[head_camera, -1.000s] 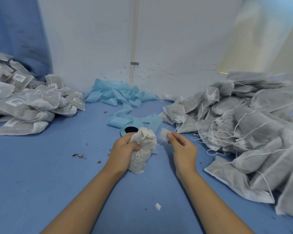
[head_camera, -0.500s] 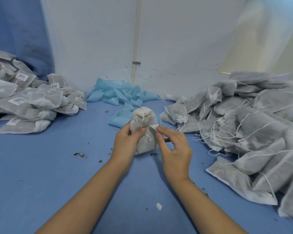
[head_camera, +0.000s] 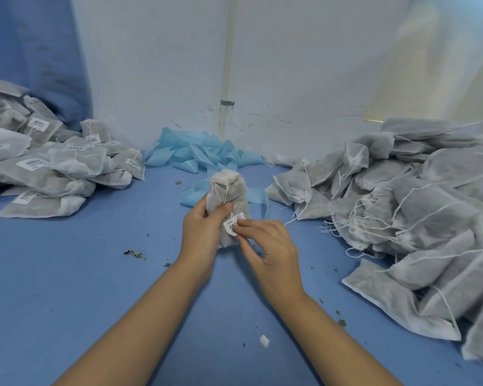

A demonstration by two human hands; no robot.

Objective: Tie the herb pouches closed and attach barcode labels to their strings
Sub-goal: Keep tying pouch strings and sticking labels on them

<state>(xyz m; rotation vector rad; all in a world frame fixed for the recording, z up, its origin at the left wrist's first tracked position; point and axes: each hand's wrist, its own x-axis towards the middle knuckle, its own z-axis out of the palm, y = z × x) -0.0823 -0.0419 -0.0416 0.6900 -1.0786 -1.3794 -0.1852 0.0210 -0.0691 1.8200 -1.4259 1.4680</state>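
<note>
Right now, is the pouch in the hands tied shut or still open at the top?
Shut, apparently: the pouch top is gathered tight, with string hanging down. A knot cannot be made out. The left hand grips it upright.

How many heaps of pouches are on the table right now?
2: a labelled heap at the left, an unlabelled heap at the right. One more pouch is held in the hands.

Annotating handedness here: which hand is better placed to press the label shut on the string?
Right. The right hand already pinches the barcode label at its fingertips, against the pouch. The left hand grips the pouch upright, so it looks better kept as the steadying hand.
</note>
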